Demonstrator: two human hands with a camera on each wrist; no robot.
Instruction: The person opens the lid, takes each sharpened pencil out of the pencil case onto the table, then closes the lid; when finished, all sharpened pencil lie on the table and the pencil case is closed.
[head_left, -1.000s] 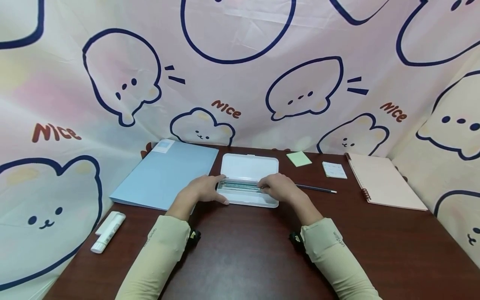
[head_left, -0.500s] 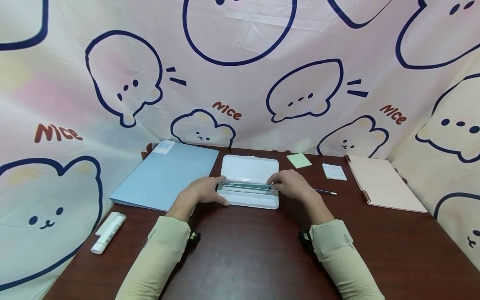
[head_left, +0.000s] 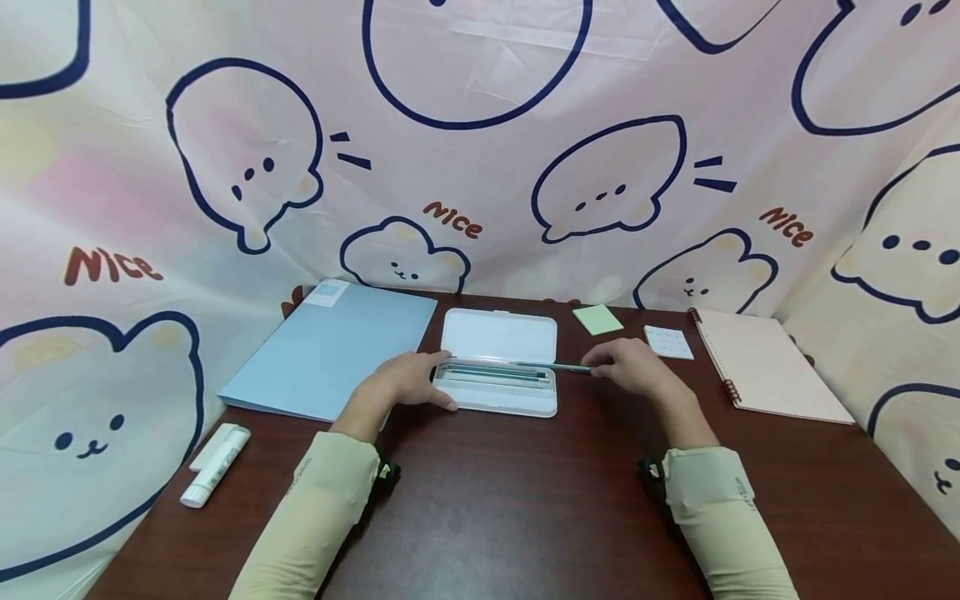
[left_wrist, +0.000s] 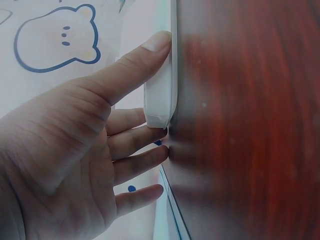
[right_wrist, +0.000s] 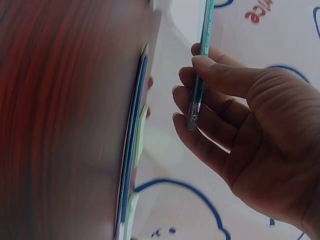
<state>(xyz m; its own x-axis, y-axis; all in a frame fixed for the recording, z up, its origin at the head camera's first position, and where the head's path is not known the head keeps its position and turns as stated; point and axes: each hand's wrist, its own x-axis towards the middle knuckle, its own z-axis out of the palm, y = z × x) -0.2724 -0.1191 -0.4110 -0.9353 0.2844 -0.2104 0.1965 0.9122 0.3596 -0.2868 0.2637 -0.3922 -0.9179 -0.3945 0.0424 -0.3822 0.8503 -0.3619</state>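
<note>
A white plastic pencil case (head_left: 498, 367) lay open at the middle of the dark wooden table, its lid folded back flat towards the far side and its shallow tray nearer the person. Several green pencils lay lengthwise in the tray, side by side. The left hand (head_left: 408, 379) rested against the case's left end, thumb along the near edge and fingers at the corner. The right hand (head_left: 628, 367) pinched a green pencil (head_left: 525, 364) by its eraser end, held roughly level above the tray's far edge, its length stretching leftwards over the case from just beyond the case's right end.
</note>
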